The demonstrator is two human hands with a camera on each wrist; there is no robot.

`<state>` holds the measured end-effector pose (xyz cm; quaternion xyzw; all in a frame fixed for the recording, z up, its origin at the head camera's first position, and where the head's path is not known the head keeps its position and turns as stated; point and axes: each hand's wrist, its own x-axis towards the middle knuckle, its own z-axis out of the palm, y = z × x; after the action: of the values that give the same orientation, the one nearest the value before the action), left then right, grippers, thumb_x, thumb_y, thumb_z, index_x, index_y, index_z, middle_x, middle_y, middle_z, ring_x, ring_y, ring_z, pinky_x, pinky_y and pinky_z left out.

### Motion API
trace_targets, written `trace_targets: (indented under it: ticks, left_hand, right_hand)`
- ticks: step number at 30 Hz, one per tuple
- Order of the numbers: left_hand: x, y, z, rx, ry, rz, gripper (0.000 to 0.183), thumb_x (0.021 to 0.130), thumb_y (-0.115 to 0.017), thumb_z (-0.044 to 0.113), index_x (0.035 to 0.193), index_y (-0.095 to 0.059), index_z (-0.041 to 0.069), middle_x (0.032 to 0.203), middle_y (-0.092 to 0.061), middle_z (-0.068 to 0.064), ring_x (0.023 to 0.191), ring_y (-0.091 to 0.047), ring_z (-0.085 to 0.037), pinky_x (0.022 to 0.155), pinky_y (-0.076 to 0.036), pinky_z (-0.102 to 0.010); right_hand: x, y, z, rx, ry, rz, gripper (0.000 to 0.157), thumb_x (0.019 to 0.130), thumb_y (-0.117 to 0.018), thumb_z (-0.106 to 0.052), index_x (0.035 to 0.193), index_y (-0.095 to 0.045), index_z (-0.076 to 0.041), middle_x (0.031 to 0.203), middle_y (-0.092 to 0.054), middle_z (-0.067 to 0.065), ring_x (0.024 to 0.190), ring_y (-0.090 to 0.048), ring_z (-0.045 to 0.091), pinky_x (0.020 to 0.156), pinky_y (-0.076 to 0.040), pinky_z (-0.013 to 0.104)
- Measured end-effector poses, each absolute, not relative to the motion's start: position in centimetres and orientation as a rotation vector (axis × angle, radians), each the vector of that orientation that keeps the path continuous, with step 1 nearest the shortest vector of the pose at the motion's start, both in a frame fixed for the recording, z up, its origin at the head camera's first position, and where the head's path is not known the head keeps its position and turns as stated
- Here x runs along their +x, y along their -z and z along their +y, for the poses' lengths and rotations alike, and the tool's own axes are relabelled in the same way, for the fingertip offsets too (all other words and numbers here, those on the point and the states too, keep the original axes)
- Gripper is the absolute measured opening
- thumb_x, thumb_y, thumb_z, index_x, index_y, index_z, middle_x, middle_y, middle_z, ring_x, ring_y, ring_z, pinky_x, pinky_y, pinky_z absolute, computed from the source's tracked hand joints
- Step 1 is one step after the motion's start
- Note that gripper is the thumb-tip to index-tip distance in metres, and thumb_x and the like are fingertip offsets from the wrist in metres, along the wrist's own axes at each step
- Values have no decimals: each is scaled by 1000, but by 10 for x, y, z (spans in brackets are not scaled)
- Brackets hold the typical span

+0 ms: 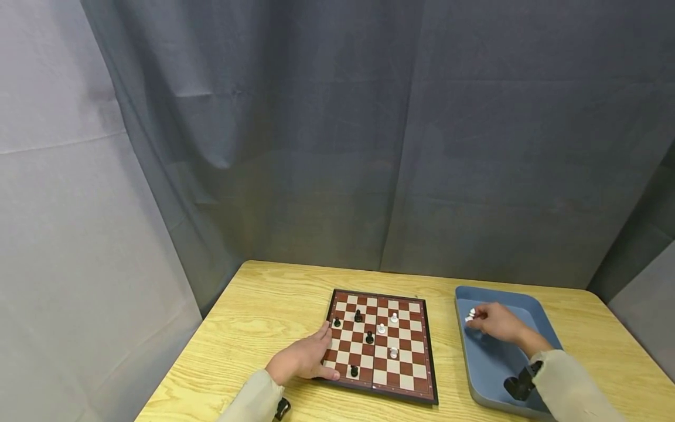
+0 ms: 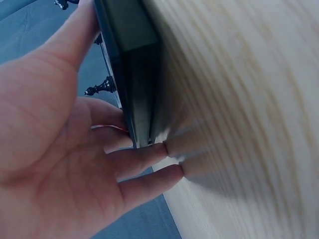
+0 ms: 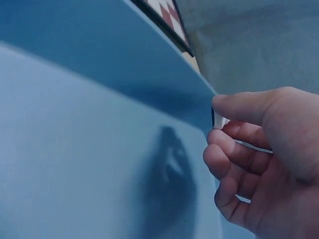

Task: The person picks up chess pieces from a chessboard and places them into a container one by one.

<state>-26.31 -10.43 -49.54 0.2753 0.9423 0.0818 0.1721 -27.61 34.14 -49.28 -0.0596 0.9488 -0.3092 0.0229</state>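
A chessboard (image 1: 401, 387) with brown and cream squares and a dark frame lies on the table. My left hand (image 1: 304, 356) rests along its left side, thumb at the near corner; the left wrist view shows the fingers fairly straight, two fingertips touching the wood. On the board stand several black pieces, among them a taller black one (image 1: 358, 316), and three white ones, including a white pawn (image 1: 381, 329). Above the blue tray (image 1: 490, 375), my right hand (image 1: 498, 322) pinches a small white chess piece (image 1: 470, 315) between thumb and fingertips. Fingers partly hide the piece, so its kind is unclear.
The light wooden table (image 1: 274, 299) carries the board in the middle and the raised-rim tray at the right. A grey curtain (image 1: 327, 146) hangs behind the table, and a pale cloth (image 1: 89, 234) hangs at the left.
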Motion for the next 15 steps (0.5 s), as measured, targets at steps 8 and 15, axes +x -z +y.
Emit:
trace_targets:
  ticks: [8,15]
  left_hand:
    - [-264,496,-105,789,-222,2676,102,78,-64,61,149,-23,0,156,-11,-17,136,-32,-30,105,-35,-36]
    - [-263,494,-105,778,-244,2671,102,78,-64,60,149,-23,0,156,-11,-17,135,-32,-30,105,-36,-37]
  right_hand:
    - [-279,499,348,-107,919,2931,20,87,-66,-13,71,-55,-7,62,-50,0,58,-44,15,52,-33,29]
    - [-282,505,352,-71,885,2935,19,87,-66,-11,72,-55,-6,62,-50,1,58,-46,16,53,-34,29]
